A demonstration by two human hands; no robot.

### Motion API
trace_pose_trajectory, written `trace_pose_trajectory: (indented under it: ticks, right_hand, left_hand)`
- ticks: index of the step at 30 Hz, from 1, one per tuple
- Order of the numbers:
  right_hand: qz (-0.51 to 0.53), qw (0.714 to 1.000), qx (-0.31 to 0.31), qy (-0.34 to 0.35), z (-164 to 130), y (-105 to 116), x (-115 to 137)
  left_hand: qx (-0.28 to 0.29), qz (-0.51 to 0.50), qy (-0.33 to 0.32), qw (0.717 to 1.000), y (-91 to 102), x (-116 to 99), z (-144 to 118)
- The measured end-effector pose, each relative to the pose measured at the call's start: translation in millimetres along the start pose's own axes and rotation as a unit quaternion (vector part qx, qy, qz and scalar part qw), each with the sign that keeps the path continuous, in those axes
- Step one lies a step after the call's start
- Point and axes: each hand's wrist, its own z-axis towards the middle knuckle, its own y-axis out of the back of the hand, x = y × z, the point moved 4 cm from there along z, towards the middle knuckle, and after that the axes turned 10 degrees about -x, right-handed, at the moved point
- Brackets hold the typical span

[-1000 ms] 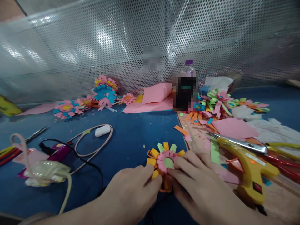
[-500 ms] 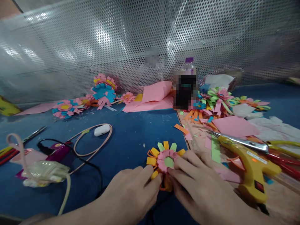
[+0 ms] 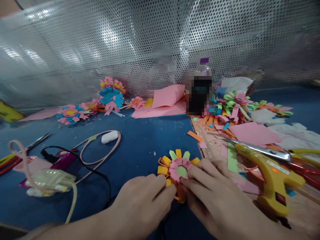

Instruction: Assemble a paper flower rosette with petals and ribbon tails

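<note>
Both hands, left (image 3: 140, 203) and right (image 3: 215, 200), pinching round pink-and-yellow looped paper flower (image 3: 178, 168). Risk: crushing loops from fingertip pressure; yellow glue gun (image 3: 271, 181) right of grip, burn hazard.

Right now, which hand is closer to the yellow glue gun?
The right hand. It rests just left of the yellow glue gun, touching the paper flower. The left hand lies beyond it, on the flower's far side.

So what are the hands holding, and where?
Both the left hand and right hand pinch the paper flower at its near, lower edge, fingertips on the petals, against the blue table.
</note>
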Motion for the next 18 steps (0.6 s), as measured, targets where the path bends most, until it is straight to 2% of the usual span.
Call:
trace_pose_trajectory:
  ticks: [6,11,16,18]
  right_hand:
    - [0.017,0.999,-0.008,-0.033,2.1,2.5,-2.4]
    - [0.004,1.0,-0.014,-0.027,4.6,2.1,-1.4]
    - [0.002,0.999,-0.034,-0.016,8.4,3.0,-2.8]
    - [0.003,0.998,-0.051,-0.026,11.2,5.5,-6.2]
  left_hand:
    - [0.019,-0.051,0.071,0.996,-0.5,5.9,1.2]
    - [0.033,-0.067,0.081,0.994,-3.5,7.8,-1.2]
    - [0.01,-0.058,0.081,0.995,5.1,10.3,0.9]
    - [0.012,-0.081,0.129,0.988,9.6,16.6,3.4]
